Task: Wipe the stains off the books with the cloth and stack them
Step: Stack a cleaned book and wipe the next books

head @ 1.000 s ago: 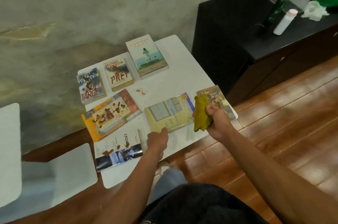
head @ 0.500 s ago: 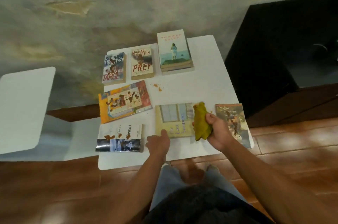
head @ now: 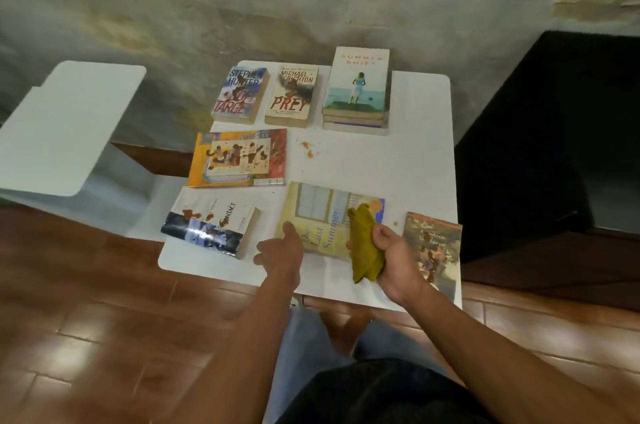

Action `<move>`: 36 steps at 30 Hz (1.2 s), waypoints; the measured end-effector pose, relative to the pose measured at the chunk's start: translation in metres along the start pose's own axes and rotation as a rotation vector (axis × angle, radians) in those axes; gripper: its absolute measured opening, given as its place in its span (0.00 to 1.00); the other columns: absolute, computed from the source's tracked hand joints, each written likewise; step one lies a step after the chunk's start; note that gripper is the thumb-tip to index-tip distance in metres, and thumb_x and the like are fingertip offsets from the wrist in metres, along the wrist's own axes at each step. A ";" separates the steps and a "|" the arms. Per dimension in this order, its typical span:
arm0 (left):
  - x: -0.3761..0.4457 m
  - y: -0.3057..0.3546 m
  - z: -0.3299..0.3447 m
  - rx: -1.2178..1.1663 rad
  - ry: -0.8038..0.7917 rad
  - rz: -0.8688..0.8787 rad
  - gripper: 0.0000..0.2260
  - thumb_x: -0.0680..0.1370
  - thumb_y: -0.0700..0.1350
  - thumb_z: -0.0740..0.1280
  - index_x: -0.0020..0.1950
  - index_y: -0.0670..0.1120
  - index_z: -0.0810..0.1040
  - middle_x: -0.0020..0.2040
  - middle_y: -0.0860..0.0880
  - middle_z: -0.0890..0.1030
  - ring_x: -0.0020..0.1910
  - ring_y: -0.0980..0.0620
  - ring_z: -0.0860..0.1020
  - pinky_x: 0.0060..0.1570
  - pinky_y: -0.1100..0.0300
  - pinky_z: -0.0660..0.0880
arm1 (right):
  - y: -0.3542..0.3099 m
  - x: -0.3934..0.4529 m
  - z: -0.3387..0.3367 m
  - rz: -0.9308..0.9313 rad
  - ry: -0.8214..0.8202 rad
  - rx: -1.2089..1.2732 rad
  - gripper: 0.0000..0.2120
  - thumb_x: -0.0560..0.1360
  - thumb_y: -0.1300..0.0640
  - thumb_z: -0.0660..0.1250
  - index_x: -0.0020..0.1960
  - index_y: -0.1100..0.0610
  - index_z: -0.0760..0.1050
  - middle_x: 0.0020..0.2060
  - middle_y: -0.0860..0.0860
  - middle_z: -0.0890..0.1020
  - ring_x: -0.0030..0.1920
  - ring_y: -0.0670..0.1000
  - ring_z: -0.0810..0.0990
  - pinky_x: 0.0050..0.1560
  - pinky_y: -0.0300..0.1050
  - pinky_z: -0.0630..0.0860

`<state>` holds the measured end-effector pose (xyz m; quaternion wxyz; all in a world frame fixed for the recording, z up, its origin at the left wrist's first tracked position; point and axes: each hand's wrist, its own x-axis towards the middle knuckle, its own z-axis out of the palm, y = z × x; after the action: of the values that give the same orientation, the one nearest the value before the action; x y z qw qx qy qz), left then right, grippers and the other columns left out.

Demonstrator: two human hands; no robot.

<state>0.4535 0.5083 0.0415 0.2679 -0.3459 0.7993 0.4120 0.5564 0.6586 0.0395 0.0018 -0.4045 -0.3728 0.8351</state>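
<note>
Cloth [head: 363, 247]: bunched in our right hand [head: 398, 257], over the Last Summer book [head: 322, 226], ready to wipe.
Left hand [head: 282, 250]: loosely curled, holding nothing, at that book's near edge to steady it.
Stained books: beyond and beside our hands, on the tabletop [head: 415, 160].

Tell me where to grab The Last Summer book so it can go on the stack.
Judging by its pose, take The Last Summer by its near-left edge, beside the left hand: it lies flat, that edge is bare, and the cloth covers the right side.
</note>
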 end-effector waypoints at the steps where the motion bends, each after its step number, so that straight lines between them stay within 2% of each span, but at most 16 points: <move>1: 0.005 0.001 0.000 -0.076 -0.009 -0.037 0.35 0.79 0.64 0.60 0.73 0.36 0.66 0.71 0.38 0.70 0.70 0.37 0.70 0.66 0.46 0.69 | 0.000 0.000 -0.001 0.005 -0.003 0.001 0.12 0.84 0.58 0.57 0.60 0.62 0.75 0.51 0.59 0.85 0.50 0.62 0.83 0.55 0.57 0.79; 3: 0.015 0.003 0.002 -0.266 -0.032 -0.112 0.38 0.71 0.66 0.64 0.69 0.39 0.68 0.65 0.40 0.76 0.65 0.39 0.75 0.65 0.46 0.73 | -0.001 0.002 -0.002 0.016 -0.005 0.011 0.11 0.84 0.59 0.57 0.59 0.63 0.75 0.51 0.59 0.85 0.49 0.61 0.84 0.55 0.57 0.79; 5: 0.015 0.007 0.002 -0.398 -0.062 -0.125 0.32 0.73 0.62 0.66 0.66 0.39 0.68 0.58 0.41 0.79 0.58 0.42 0.79 0.58 0.49 0.77 | -0.003 0.004 -0.003 0.033 -0.009 0.029 0.12 0.84 0.58 0.57 0.61 0.63 0.75 0.52 0.59 0.85 0.49 0.61 0.84 0.53 0.56 0.79; 7: 0.011 0.007 0.004 -0.504 -0.091 -0.121 0.24 0.76 0.55 0.69 0.63 0.40 0.68 0.52 0.42 0.80 0.50 0.45 0.80 0.45 0.54 0.79 | -0.005 0.005 -0.004 0.051 -0.012 0.052 0.12 0.84 0.59 0.57 0.62 0.61 0.75 0.53 0.60 0.85 0.49 0.61 0.84 0.54 0.57 0.79; 10: 0.009 0.003 0.009 -0.580 -0.134 -0.103 0.21 0.75 0.47 0.73 0.62 0.38 0.72 0.53 0.41 0.81 0.49 0.46 0.82 0.36 0.57 0.79 | -0.011 0.005 -0.006 0.082 -0.016 0.084 0.12 0.84 0.58 0.57 0.63 0.59 0.76 0.55 0.59 0.84 0.51 0.62 0.83 0.56 0.57 0.78; 15: 0.003 -0.004 0.019 -0.521 -0.062 0.038 0.12 0.77 0.49 0.73 0.53 0.41 0.79 0.50 0.43 0.84 0.49 0.44 0.82 0.50 0.54 0.79 | -0.020 0.003 -0.008 0.122 -0.031 0.125 0.14 0.84 0.57 0.57 0.66 0.59 0.75 0.58 0.61 0.83 0.49 0.62 0.83 0.50 0.55 0.79; 18: -0.016 0.004 0.022 -0.620 -0.066 0.168 0.08 0.81 0.48 0.69 0.56 0.46 0.80 0.48 0.47 0.84 0.47 0.48 0.84 0.49 0.52 0.81 | -0.030 0.002 -0.009 0.125 -0.058 0.141 0.16 0.84 0.55 0.57 0.67 0.60 0.74 0.58 0.61 0.83 0.48 0.61 0.84 0.50 0.54 0.79; 21: -0.033 0.015 0.021 -0.675 -0.081 0.292 0.03 0.82 0.48 0.67 0.52 0.49 0.78 0.44 0.48 0.83 0.43 0.48 0.83 0.43 0.51 0.80 | -0.045 0.001 -0.014 0.084 -0.080 0.171 0.18 0.83 0.54 0.56 0.68 0.60 0.74 0.57 0.60 0.83 0.47 0.60 0.84 0.51 0.55 0.80; 25: -0.039 0.030 0.013 -0.588 -0.079 0.535 0.03 0.81 0.53 0.67 0.51 0.56 0.79 0.50 0.45 0.83 0.51 0.43 0.84 0.50 0.40 0.82 | -0.081 -0.001 -0.020 0.017 -0.084 0.255 0.17 0.83 0.54 0.56 0.66 0.60 0.75 0.56 0.60 0.82 0.49 0.59 0.83 0.45 0.50 0.82; 28: -0.049 0.047 0.002 -0.520 -0.126 0.681 0.03 0.83 0.50 0.66 0.54 0.55 0.79 0.50 0.49 0.83 0.51 0.51 0.83 0.52 0.47 0.83 | -0.106 -0.002 -0.026 -0.017 -0.041 0.275 0.18 0.82 0.52 0.58 0.66 0.60 0.74 0.56 0.61 0.81 0.47 0.57 0.83 0.42 0.48 0.82; 30: -0.049 0.056 -0.003 -0.522 -0.148 0.712 0.08 0.83 0.49 0.65 0.60 0.50 0.79 0.53 0.48 0.83 0.53 0.53 0.83 0.53 0.50 0.82 | -0.120 -0.001 -0.031 -0.033 -0.019 0.270 0.20 0.82 0.51 0.59 0.68 0.61 0.73 0.57 0.62 0.80 0.48 0.57 0.82 0.42 0.48 0.82; 32: -0.048 0.064 -0.008 -0.557 -0.166 0.688 0.12 0.83 0.50 0.64 0.64 0.47 0.78 0.56 0.46 0.84 0.55 0.49 0.83 0.54 0.48 0.82 | -0.130 -0.002 -0.032 -0.041 -0.009 0.267 0.20 0.82 0.50 0.58 0.68 0.61 0.73 0.56 0.62 0.80 0.48 0.57 0.82 0.42 0.47 0.82; 36: -0.054 0.080 -0.014 -0.640 -0.242 0.599 0.11 0.85 0.52 0.60 0.62 0.50 0.79 0.53 0.47 0.85 0.51 0.48 0.85 0.49 0.51 0.83 | -0.141 -0.004 -0.030 -0.032 -0.004 0.280 0.20 0.82 0.50 0.59 0.68 0.60 0.74 0.53 0.60 0.81 0.48 0.56 0.82 0.44 0.48 0.81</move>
<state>0.4232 0.5477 0.1253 0.1083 -0.1142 0.6596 0.7350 0.5372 0.7780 0.1181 0.0708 -0.3929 -0.2589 0.8795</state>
